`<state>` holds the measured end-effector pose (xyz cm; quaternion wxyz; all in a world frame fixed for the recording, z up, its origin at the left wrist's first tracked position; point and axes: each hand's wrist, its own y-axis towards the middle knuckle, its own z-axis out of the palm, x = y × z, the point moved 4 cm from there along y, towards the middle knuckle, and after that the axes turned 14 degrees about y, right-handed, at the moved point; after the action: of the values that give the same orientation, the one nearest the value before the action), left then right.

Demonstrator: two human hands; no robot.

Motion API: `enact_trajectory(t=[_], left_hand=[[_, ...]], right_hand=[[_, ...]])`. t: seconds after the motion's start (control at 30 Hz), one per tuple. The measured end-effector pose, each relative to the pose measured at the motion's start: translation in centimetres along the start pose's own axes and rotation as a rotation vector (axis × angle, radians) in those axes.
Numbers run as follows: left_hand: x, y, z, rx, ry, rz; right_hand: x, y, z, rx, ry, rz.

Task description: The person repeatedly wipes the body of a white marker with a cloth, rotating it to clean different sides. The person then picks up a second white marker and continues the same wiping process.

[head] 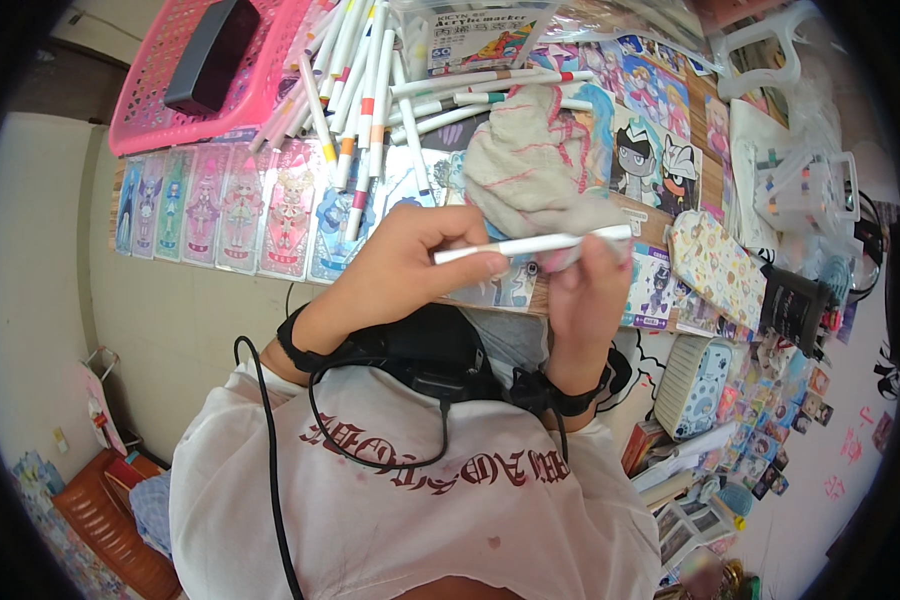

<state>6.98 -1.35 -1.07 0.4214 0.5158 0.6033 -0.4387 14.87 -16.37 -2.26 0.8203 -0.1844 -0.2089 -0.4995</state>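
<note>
A white marker pen (536,244) is held nearly level above the table's front edge, a tan band near its left end. My left hand (412,259) grips that left end between thumb and curled fingers. My right hand (589,285) has its thumb on the right part of the pen, with a bunched grey-white cloth (529,161) pressed against it. Pink stitching runs along the cloth, most of which lies over the table beyond my hands. Some right fingers are hidden behind the pen and cloth.
Many loose white markers (367,97) lie piled beyond my left hand, beside a pink basket (131,120) holding a dark box (214,56). A marker case (484,37) stands behind. Illustrated cards (240,210) line the front edge. At right are a patterned pouch (716,259) and a clear container (802,191).
</note>
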Motion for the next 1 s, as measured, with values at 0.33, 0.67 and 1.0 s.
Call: enact_trajectory(t=[0.33, 0.67, 1.0], left_hand=[[-0.2, -0.1, -0.3, -0.043, -0.03, -0.026], [-0.3, 0.0, 0.1, 0.01, 0.042, -0.003], [-0.2, 0.0, 0.4, 0.077, 0.118, -0.016]], right_hand=[[0.3, 0.3, -2.5, -0.07, 0.064, -0.025], [-0.1, -0.6, -0.5, 0.031, -0.31, 0.069], [-0.4, -0.6, 0.4, -0.041, -0.348, 0.099]])
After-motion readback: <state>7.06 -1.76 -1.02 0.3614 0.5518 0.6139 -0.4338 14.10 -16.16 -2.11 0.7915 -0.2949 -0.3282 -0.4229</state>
